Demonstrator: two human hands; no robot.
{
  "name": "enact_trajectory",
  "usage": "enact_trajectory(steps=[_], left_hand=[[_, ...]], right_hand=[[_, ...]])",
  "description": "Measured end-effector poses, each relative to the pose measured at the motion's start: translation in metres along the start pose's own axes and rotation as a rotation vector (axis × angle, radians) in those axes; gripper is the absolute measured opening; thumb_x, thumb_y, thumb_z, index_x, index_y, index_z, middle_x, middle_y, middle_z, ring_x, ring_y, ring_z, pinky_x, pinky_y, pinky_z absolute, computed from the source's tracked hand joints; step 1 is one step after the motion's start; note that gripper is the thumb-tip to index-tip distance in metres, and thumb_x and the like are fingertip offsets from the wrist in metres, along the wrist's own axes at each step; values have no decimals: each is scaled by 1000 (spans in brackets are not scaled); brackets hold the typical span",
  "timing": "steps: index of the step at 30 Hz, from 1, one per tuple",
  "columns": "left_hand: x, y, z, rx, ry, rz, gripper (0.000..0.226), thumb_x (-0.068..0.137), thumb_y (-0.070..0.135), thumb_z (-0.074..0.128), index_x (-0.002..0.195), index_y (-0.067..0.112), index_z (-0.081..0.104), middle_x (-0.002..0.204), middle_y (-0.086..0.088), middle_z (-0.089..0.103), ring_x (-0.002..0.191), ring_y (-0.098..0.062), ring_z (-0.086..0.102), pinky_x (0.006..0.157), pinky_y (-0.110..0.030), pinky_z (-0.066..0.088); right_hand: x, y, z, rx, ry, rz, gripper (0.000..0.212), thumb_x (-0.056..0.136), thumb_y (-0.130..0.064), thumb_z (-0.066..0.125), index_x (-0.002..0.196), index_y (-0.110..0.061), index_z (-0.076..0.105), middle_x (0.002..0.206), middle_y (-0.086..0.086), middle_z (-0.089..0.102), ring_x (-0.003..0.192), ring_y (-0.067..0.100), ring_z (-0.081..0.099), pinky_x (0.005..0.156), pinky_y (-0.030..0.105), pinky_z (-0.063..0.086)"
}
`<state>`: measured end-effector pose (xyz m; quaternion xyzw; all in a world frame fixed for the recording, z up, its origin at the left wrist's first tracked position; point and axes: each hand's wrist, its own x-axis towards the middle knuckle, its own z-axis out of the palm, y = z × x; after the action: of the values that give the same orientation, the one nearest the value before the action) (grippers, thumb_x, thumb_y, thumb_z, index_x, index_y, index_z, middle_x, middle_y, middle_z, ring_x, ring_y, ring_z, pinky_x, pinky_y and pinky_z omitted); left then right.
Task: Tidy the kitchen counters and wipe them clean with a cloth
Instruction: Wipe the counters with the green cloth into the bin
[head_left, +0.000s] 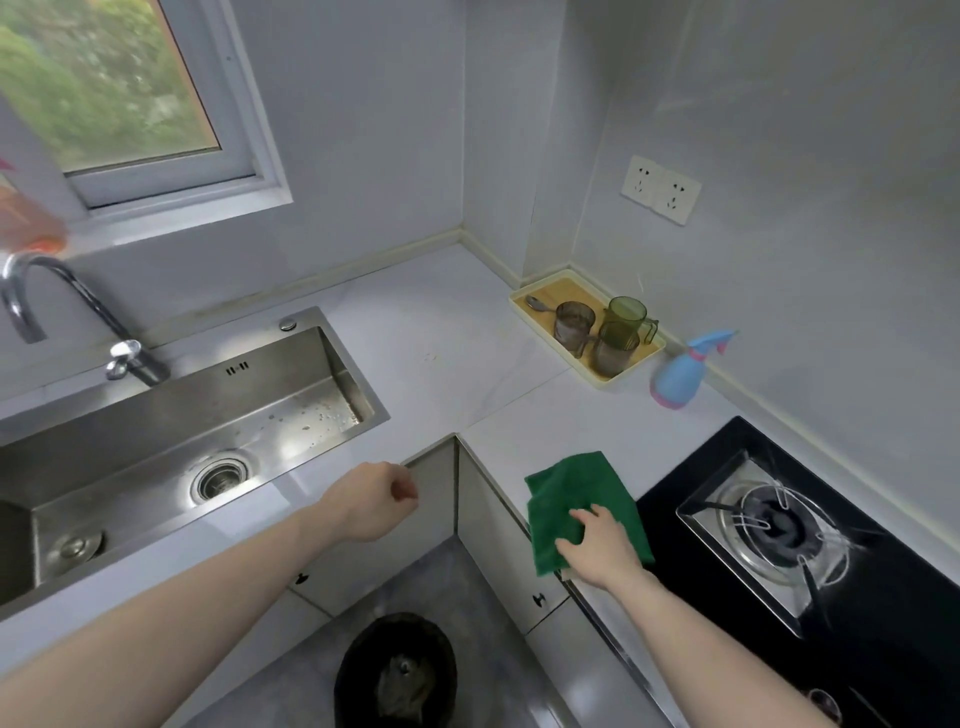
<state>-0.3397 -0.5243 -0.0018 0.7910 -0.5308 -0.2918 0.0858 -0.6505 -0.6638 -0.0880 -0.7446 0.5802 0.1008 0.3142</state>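
Worktop wiping under way, green cloth at the lower right of centre beside the hob.

Worktop (457, 332), pale and L-shaped, fills the middle of the frame; the steel sink (171, 426) sits at left and the black gas hob (779, 525) at lower right. A tray (524, 306) of cups stands in the far corner, upper right of centre, with a blue spray bottle (675, 376) just beside it. The green cloth (576, 493) lies on the worktop's front edge, touching the hob. The right hand (600, 545) presses on it, grip loosely curled over the fabric; the left hand (371, 501), fingers curled together and holding nothing, hovers at the inner corner. To wipe well, I would keep the palm flat, sweep in overlapping strokes away from the hob, and steer round the tray and bottle.
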Motion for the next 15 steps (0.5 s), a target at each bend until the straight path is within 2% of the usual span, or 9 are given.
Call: enact_trajectory(steps=[5,7,9,11,13,15], left_hand=[[-11,-24,30,-21,-63,-47,7,86,33,64,80,37,64,86,18,67,88,-8,64,81,-23,51],[-15,-41,47,-13,-121,-80,6,83,35,64,78,38,64,87,19,69,88,-7,65,82,-23,51],[-18,-56,62,-4,-174,-118,7,78,41,62,82,39,67,91,19,71,92,-9,67,85,-25,53],[-20,-72,77,-9,-212,-166,12,75,46,59,82,40,67,91,19,70,95,-11,68,87,-26,53],[-21,-89,90,-34,-247,-209,11,75,44,59,80,38,66,90,18,70,94,-11,68,86,-25,52],[-25,-107,104,-64,-269,-246,21,75,42,58,87,32,73,94,14,73,95,-13,68,86,-27,53]], right_hand=[[33,-3,0,-54,46,-6,96,86,-62,63,161,-29,12,168,7,3,154,32,7,123,48,22],[49,-5,12,-111,-5,51,110,79,-72,63,161,-31,2,168,9,-1,153,35,8,120,52,22],[57,-7,25,-209,30,123,116,74,-83,57,160,-33,-1,167,10,4,149,37,17,113,55,28],[60,-11,34,-273,131,131,102,80,-80,53,159,-34,9,163,9,18,140,36,29,106,53,34],[63,-15,42,-212,210,51,74,91,-56,57,156,-33,29,152,5,34,128,33,37,102,48,39],[58,-20,57,-171,251,-67,57,94,-34,59,149,-33,44,141,0,44,118,29,42,97,45,44]])
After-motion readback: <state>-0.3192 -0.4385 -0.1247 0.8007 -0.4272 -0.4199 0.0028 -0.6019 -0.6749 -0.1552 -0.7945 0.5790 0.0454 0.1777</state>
